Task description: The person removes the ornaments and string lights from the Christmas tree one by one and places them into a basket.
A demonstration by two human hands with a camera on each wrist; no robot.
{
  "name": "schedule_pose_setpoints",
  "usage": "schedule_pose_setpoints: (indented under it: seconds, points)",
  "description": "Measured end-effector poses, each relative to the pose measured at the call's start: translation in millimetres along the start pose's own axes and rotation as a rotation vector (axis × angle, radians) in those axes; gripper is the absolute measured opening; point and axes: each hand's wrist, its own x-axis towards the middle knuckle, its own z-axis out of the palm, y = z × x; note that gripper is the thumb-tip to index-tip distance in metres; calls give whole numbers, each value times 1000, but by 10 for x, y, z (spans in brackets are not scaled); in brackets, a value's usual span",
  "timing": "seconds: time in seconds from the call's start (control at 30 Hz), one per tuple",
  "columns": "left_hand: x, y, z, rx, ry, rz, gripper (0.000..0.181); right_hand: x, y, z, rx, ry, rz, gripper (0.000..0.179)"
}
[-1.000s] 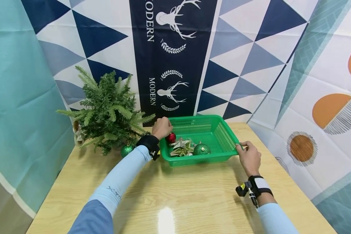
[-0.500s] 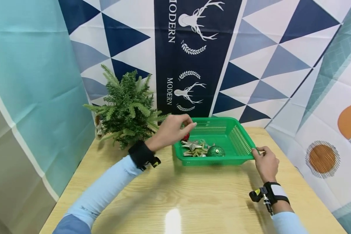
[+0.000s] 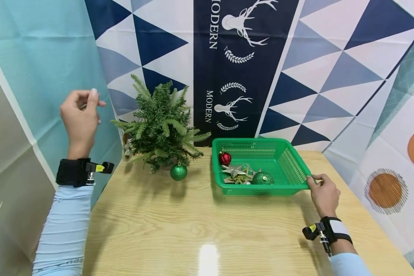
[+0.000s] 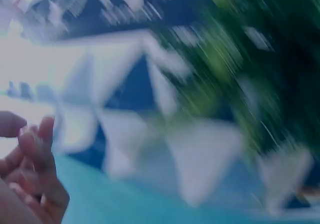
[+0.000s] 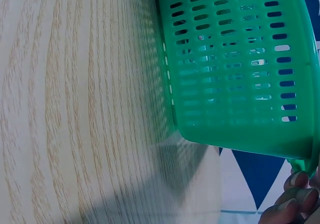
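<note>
My left hand [image 3: 81, 117] is raised left of the small artificial Christmas tree [image 3: 160, 126], fingers loosely bent, with nothing visible in them. In the left wrist view the fingers [image 4: 37, 154] show at the lower left; the tree is blurred. My right hand [image 3: 324, 194] pinches the front right corner of the green plastic basket [image 3: 262, 188]. In the right wrist view those fingertips [image 5: 295, 196] sit at its rim. Inside are a red bauble [image 3: 224, 158], a silver star [image 3: 232, 170], a gold-green star [image 3: 239, 179] and a green glitter ball [image 3: 263, 178].
Another green glitter ball [image 3: 178, 172] hangs low at the tree's front right. A small brown and white figure [image 3: 126, 147] shows behind the tree's left side. The wooden table [image 3: 179, 222] meets patterned cloth walls [image 3: 172, 38] at the back.
My left hand has left the basket and swung far to the left, rising past the tree. The right hand still holds the basket corner. The head view has turned left.
</note>
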Motion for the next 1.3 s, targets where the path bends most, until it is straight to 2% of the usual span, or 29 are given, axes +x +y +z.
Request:
schedule_pose_setpoints:
  seconds: [0.07,0.1,0.23,0.3,0.37,0.5,0.7,0.8,1.1,1.3]
  points:
    - [-4,-273,-101,156,20,-67,27,3,-2,-13,-10,4,3,44]
    - [-24,-405,-134,242,8,-96,32,3,-2,-15,-10,4,4,43]
    - [-113,-868,-164,478,-85,-170,43,-6,-7,-6,-9,2,17,43]
    - [-141,-1051,-156,537,-156,-206,42,-14,-14,3,-10,0,27,44]
    - [-155,-1196,-134,572,-223,-215,41,-23,-7,9,-6,3,31,44]
    - [-177,-1378,-82,594,-310,-196,41,-32,-6,16,5,20,21,43]
    - [-195,-1441,9,578,-324,-158,37,-20,-2,14,-1,19,26,43]
    - [-187,-1433,30,562,-297,-145,34,-9,-2,5,-5,17,29,44]
    - [-194,-1341,-70,527,-224,-70,31,-4,6,10,14,-2,31,44]
    - [-107,-1225,-48,525,-127,-62,30,-16,1,14,-4,15,23,41]
